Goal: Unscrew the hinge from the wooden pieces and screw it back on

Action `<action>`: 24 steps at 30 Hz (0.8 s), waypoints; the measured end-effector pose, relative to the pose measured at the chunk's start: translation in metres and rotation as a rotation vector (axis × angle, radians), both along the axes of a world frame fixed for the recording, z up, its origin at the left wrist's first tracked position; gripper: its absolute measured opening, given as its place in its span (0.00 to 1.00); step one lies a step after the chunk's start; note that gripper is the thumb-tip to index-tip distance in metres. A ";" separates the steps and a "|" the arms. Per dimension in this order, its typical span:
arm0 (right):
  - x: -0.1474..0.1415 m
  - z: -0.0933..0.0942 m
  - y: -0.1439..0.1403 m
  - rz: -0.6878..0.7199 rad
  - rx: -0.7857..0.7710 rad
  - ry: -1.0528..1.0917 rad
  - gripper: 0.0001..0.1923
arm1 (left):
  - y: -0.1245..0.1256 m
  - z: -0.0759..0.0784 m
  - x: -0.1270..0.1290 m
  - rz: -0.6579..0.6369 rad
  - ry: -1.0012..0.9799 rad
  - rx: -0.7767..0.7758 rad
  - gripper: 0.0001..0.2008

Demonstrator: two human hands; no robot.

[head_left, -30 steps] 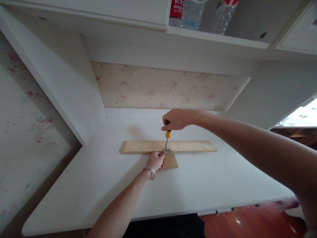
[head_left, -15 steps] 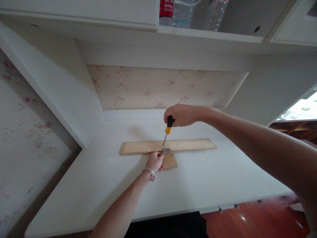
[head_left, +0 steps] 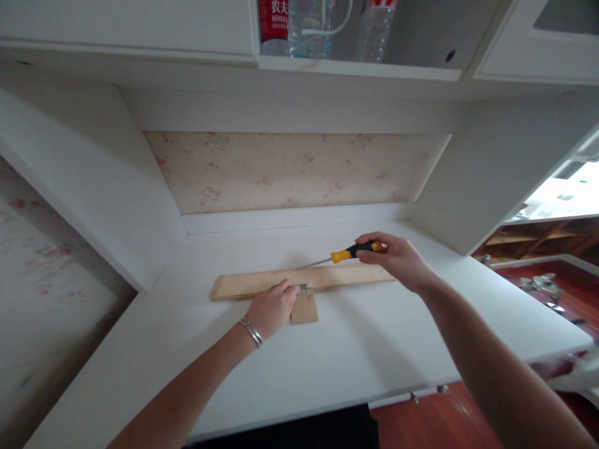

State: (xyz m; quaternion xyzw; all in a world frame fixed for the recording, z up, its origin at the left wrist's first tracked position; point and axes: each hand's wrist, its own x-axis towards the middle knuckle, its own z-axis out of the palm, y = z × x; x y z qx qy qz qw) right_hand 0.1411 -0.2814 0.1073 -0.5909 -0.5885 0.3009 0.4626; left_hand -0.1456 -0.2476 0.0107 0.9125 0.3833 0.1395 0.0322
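Observation:
In my right hand (head_left: 397,259) is a screwdriver (head_left: 344,255) with a black and yellow handle. It is tilted nearly flat, its thin metal shaft pointing left over the long wooden strip (head_left: 257,282). My left hand (head_left: 274,307), with a silver bracelet (head_left: 251,332) at the wrist, rests by the strip's front edge, fingers closed at a small metal hinge (head_left: 304,289). That hinge lies where the strip meets a short wooden piece (head_left: 304,309). The fingers cover the hinge's left part, and any screws are too small to make out.
The wood lies on a white desktop (head_left: 290,368). Side panels (head_left: 505,162) and an overhead shelf (head_left: 360,67) with plastic bottles (head_left: 311,28) enclose it. Drawer knobs (head_left: 414,397) stick out below the front edge.
The screwdriver has swung from steep to nearly flat, and my right hand has moved right and lower. My left hand now lies more over the hinge. The camera view has shifted.

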 end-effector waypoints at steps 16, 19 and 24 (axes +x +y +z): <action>0.033 -0.096 -0.075 -0.314 0.064 0.580 0.20 | 0.024 0.009 0.024 -0.070 0.268 0.103 0.16; 0.024 -0.096 -0.075 -0.328 0.093 0.551 0.19 | 0.024 0.010 0.026 0.022 0.162 0.063 0.18; 0.009 -0.087 -0.069 -0.343 0.159 0.474 0.19 | 0.043 0.013 0.007 0.067 -0.066 0.016 0.14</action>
